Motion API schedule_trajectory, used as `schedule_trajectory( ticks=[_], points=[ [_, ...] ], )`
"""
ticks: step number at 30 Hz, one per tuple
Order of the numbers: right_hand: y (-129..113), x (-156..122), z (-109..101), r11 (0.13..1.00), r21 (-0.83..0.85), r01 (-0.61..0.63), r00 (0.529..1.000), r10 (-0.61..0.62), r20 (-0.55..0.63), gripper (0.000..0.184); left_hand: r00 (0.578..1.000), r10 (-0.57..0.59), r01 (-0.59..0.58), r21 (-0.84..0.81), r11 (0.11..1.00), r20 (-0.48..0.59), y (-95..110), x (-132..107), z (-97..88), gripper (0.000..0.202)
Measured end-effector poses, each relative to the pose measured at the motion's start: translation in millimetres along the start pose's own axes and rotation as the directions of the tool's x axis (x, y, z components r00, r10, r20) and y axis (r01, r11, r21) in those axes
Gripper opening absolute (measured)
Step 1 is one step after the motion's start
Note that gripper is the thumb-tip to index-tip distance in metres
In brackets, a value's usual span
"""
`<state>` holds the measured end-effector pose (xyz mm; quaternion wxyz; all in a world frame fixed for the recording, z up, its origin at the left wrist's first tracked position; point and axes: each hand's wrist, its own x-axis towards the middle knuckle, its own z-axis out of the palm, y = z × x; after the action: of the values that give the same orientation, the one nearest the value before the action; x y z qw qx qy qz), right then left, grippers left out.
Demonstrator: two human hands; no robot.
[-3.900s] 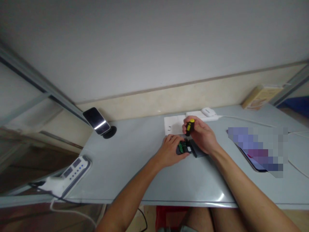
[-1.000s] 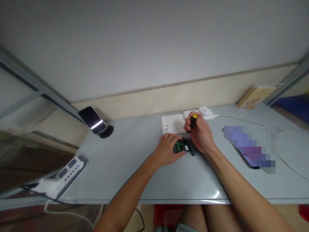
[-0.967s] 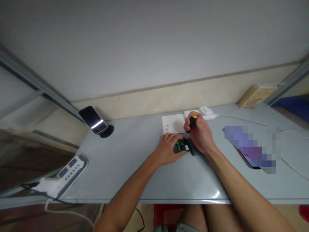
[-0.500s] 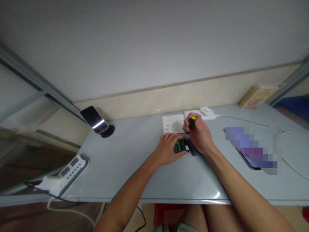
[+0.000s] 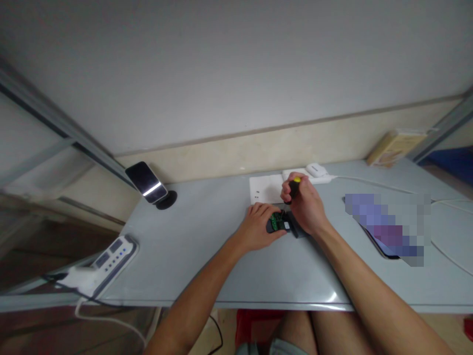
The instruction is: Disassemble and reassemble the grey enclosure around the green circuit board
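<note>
A small dark device with an exposed green circuit board (image 5: 275, 223) lies on the grey table, and my left hand (image 5: 258, 226) grips it around its left and near sides. My right hand (image 5: 306, 204) is closed around a screwdriver (image 5: 294, 188) with a black handle and yellow end cap, held steeply over the device. The thin shaft reaches down to the board; its exact tip is too small to make out. Beside the device, partly under my right hand, is a dark flat piece (image 5: 298, 229). Behind them lies a white sheet (image 5: 264, 187) with several tiny dark bits, probably screws.
A phone on a black stand (image 5: 166, 199) stands at the back left. A white power strip (image 5: 114, 261) sits at the left edge. Another phone (image 5: 382, 249), partly blurred out, lies right, near white cables (image 5: 380, 183). A white earbud case (image 5: 316, 170) and a box (image 5: 395, 148) are behind.
Both hands stay almost where they were, with the screwdriver still over the board. The view has shifted very slightly.
</note>
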<state>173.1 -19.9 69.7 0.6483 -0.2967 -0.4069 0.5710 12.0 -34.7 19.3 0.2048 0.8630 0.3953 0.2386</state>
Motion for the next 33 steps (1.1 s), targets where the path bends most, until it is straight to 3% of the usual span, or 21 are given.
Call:
schedule_trajectory(
  ticks=[9, 14, 33],
  points=[
    [3.5, 1.9, -2.7, 0.998, 0.057, 0.03, 1.0, -0.03, 0.006, 0.031, 1.0, 0.024, -0.024, 0.005, 1.0, -0.008, 0.7, -0.6, 0.3, 0.045],
    [4.7, 1.0, -1.8, 0.995, 0.104, -0.013, 0.999, 0.01, 0.033, 0.03, 1.0, 0.015, -0.015, 0.009, 1.0, -0.007, 0.6, -0.6, 0.3, 0.045],
    [2.3, 1.2, -1.8, 0.999, 0.05, 0.013, 1.0, -0.013, 0.003, 0.032, 1.0, 0.023, -0.023, 0.007, 1.0, -0.017, -1.7, -1.4, 1.3, 0.048]
  ],
)
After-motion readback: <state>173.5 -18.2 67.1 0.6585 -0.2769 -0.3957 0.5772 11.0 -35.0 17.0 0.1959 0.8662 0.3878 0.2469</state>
